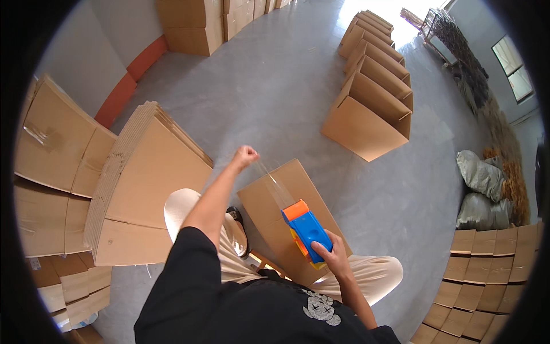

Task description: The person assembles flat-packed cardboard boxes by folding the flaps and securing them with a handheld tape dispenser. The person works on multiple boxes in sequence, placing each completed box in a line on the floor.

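Note:
A cardboard box stands between my knees with a flat brown face up. My right hand is wrapped round a blue tape dispenser with orange and yellow parts, held over that face. From its orange end a strip of clear packing tape stretches toward the far left. At the strip's other end, my left hand is closed in a pinch beyond the box's far left corner. The tape looks taut between both hands.
Flat folded cartons lean in a thick stack at my left. Several open-topped boxes form a row at the far right. Stacked cartons fill the near right, below grey sacks. More cartons stand by the far wall.

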`<state>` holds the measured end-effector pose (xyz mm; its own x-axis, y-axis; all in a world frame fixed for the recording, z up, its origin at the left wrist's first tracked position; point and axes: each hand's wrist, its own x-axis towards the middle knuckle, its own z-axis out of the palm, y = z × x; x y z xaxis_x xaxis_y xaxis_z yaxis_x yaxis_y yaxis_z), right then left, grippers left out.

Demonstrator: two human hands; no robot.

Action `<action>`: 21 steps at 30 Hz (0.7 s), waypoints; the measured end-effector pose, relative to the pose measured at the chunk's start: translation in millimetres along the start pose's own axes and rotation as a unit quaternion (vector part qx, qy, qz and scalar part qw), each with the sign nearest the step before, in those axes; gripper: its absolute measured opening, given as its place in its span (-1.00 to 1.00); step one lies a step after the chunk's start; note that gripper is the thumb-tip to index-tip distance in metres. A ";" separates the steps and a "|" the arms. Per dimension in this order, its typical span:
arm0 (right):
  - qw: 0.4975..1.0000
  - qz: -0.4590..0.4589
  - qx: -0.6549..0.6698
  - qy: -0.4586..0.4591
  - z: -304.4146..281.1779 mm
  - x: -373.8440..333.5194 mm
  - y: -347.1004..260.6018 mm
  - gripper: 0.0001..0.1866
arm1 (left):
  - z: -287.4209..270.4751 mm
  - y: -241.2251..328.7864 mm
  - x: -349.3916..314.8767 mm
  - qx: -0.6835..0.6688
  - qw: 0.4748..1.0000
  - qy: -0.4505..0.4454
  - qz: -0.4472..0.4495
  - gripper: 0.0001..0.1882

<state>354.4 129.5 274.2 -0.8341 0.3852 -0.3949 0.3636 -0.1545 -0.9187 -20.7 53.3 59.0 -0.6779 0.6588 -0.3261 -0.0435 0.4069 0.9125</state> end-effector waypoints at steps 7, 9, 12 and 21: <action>0.999 -0.036 -0.021 0.028 -7.2 1.6 22.4 -0.57 | 43.8 -46.6 -16.8 0.015 0.968 -0.232 -0.090 -0.68; 0.999 -0.039 -0.004 0.024 -3.7 2.9 19.8 -0.58 | 41.6 -67.4 -18.5 0.059 0.973 -0.214 -0.057 -0.60; 0.999 -0.040 -0.006 0.032 -7.2 2.3 21.1 -0.58 | 29.6 -52.2 -15.6 0.095 0.973 -0.212 -0.003 -0.60; 0.998 -0.042 -0.036 0.028 -7.7 -15.3 24.6 -0.49 | 45.5 77.8 -115.5 0.303 0.944 0.019 0.132 -0.51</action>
<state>379.3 126.8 257.8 -0.8385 0.4453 -0.3142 0.3244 -0.0555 -0.9443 87.6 37.7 156.3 -0.6335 0.7688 -0.0874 0.5495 0.5266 0.6486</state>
